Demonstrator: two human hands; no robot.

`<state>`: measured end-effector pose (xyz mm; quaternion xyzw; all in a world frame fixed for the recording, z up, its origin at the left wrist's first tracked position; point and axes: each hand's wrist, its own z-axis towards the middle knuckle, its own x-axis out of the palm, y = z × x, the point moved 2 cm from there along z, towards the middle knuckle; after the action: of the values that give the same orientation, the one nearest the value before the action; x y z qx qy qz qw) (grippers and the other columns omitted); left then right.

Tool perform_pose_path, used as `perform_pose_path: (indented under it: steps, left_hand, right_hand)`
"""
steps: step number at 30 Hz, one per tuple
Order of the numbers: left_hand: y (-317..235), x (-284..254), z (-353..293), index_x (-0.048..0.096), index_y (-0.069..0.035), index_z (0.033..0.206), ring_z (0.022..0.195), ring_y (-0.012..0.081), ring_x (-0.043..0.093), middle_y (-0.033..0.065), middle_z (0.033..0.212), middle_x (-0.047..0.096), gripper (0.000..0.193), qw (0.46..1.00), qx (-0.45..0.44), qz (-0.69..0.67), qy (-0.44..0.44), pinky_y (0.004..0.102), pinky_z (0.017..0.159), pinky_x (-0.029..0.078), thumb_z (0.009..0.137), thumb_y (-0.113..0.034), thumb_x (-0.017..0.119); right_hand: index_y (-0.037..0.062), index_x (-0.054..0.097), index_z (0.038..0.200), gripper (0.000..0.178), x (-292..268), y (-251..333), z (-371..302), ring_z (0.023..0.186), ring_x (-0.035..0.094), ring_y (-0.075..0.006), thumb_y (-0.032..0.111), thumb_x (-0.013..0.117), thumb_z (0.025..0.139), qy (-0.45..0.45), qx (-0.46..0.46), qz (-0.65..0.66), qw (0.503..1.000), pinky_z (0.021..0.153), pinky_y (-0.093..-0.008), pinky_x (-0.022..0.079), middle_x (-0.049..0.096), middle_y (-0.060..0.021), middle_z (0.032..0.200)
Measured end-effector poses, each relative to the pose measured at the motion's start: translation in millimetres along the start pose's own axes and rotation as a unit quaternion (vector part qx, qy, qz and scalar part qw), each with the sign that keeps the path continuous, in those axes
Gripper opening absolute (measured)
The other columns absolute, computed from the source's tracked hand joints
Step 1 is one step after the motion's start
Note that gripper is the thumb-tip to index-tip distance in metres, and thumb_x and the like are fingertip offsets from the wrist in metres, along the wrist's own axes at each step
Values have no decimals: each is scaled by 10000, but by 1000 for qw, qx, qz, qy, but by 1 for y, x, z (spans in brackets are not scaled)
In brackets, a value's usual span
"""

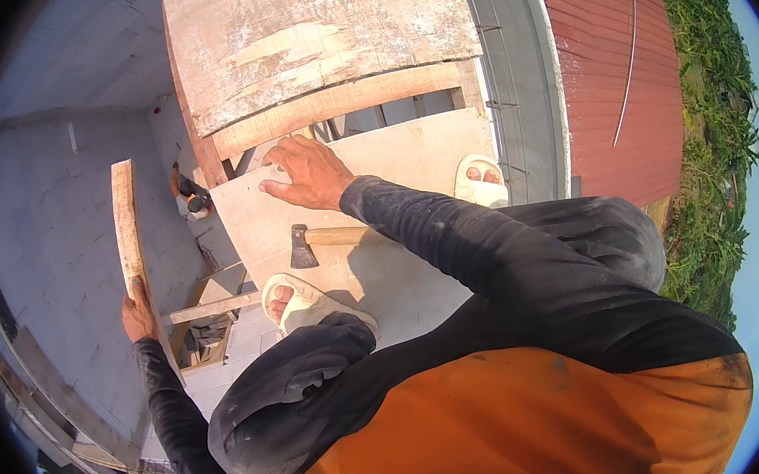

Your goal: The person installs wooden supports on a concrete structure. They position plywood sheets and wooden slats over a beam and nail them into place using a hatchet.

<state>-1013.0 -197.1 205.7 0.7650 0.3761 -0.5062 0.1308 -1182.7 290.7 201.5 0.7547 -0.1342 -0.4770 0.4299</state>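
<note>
1. the left hand [139, 317], at the left of the frame, is closed round the plank [127, 223]; the plank runs up and down the frame beyond both sides of the grip, which probably helps one hand balance it.
2. the right hand [311, 171], upper centre, is open with fingers loosely spread and grips nothing; it is over the near panel [256, 216] by its upper edge, perhaps for support, though i cannot tell whether it is touching.
3. the axe [304, 246] lies flat on that panel, centre frame, head to the left, handle partly hidden by the right sleeve [433, 232]; set between the feet, it seems kept within reach.
4. the left sandal [299, 300] is below the axe and the right sandal [483, 183] is up to its right, set wide apart, likely for a steady squat.
5. above the near panel, past a gap, come a beam [341, 109] and the far panel [316, 26], which the beam appears to support.
6. farther out, a co-worker [193, 202] is lower down at left, beyond the panel's edge; a red roof [614, 81] fills the upper right.
</note>
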Motion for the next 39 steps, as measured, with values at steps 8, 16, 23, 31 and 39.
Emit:
perform_pose_path:
  steps: [8, 16, 23, 31, 39]
  left_hand:
    - [-100, 84, 80, 553, -15, 1419, 1190, 464, 633, 282, 1265, 675, 781, 950, 157, 200, 179, 501, 1019, 494, 1022, -668, 394]
    - [-198, 142, 103, 595, -42, 1328, 1113, 412, 683, 235, 1194, 710, 470, 882, 333, 255, 214, 488, 972, 542, 1028, -373, 449]
    - [-213, 153, 100, 594, -76, 1352, 1089, 433, 693, 266, 1135, 727, 461, 891, 279, 285, 215, 511, 965, 538, 1002, -359, 494]
    - [-203, 84, 66, 633, -78, 1323, 1154, 447, 664, 266, 1214, 707, 593, 914, 174, 284, 230, 509, 1035, 498, 1075, -502, 301]
    - [-133, 92, 20, 663, -73, 1282, 1120, 428, 690, 265, 1171, 725, 599, 918, 137, 291, 232, 508, 1013, 510, 1074, -516, 316]
  right_hand:
    - [53, 682, 1241, 470, 0, -40, -8, 1163, 599, -343, 441, 606, 987, 29, 60, -74, 995, 1067, -471, 435, 648, -173, 1197]
    - [50, 655, 1315, 528, -31, -102, -18, 1219, 609, -377, 470, 583, 1003, 37, 203, -86, 975, 1090, -493, 411, 697, -210, 1224]
    - [185, 445, 1539, 761, -112, -130, 4, 1475, 327, -392, 460, 748, 898, -147, 114, -247, 951, 1174, -561, 314, 424, -169, 1538]
    - [313, 231, 1656, 1059, -169, -155, 64, 1544, 228, -430, 850, 585, 814, 64, 14, -420, 905, 1217, -688, 226, 245, -160, 1691]
    - [350, 261, 1645, 923, -151, -184, 58, 1554, 217, -437, 847, 455, 892, 58, -35, -466, 882, 1198, -707, 258, 238, -128, 1705]
